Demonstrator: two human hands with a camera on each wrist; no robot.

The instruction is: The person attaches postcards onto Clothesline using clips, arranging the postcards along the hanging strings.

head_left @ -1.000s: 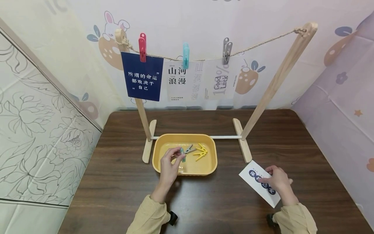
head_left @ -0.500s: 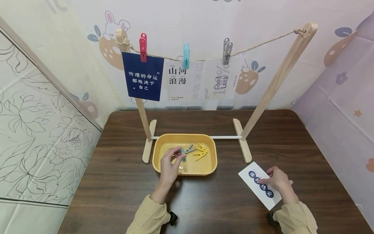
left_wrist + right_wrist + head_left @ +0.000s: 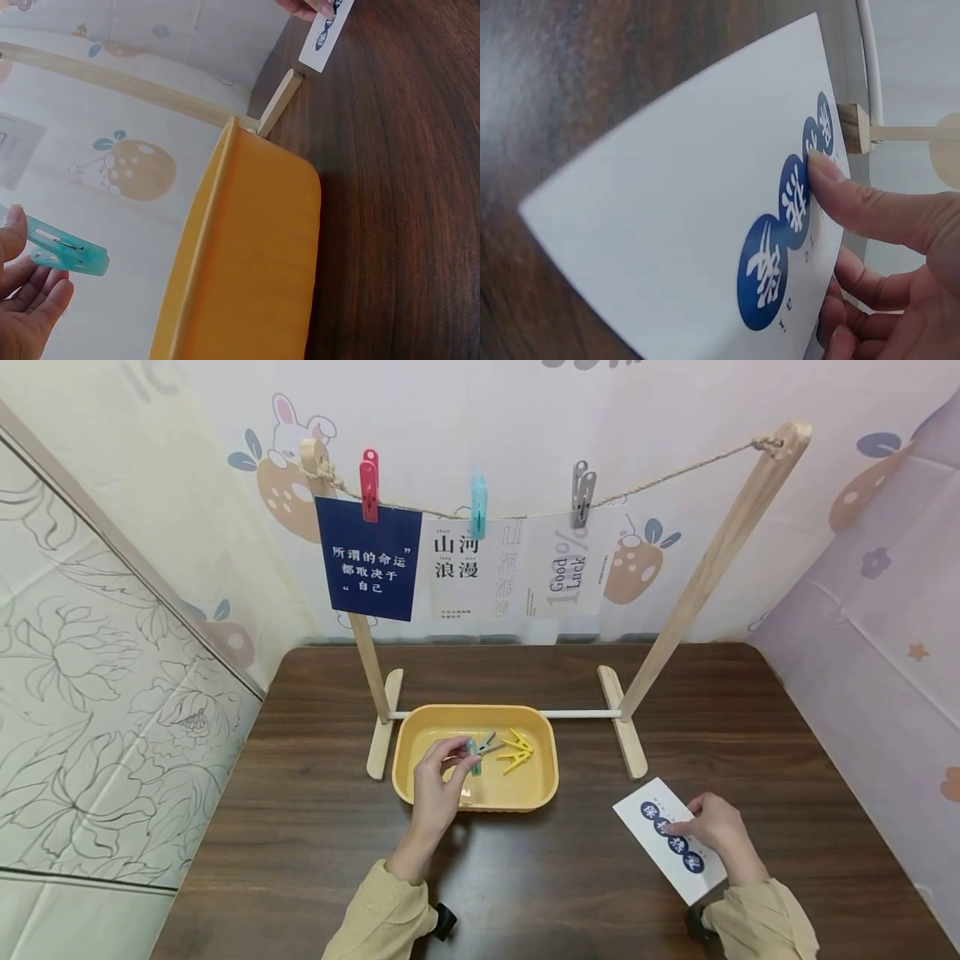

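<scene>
Over the yellow basin (image 3: 551, 777), my left hand (image 3: 437, 781) pinches a teal clothespin (image 3: 474, 758) between thumb and fingers; the left wrist view shows the same clothespin (image 3: 71, 251) above the basin's rim. My right hand (image 3: 716, 831) holds a white card (image 3: 667, 847) with dark blue circles and white characters at the right of the table. In the right wrist view the thumb lies on the card's (image 3: 682, 165) printed face and the other fingers are behind it. Inside the basin lie a grey clothespin (image 3: 489, 744) and yellow clothespins (image 3: 517, 752).
A wooden frame (image 3: 697, 577) with a rope (image 3: 675, 471) stands behind the basin. On the rope hang a dark blue card (image 3: 369, 560) under a red clothespin (image 3: 369, 485), and white cards (image 3: 453, 593) under a light blue clothespin (image 3: 478, 506) and a grey one.
The white card in my right hand has tilted and shifted slightly toward me. My left hand stays over the basin with the teal clothespin. The head view has shifted slightly.
</scene>
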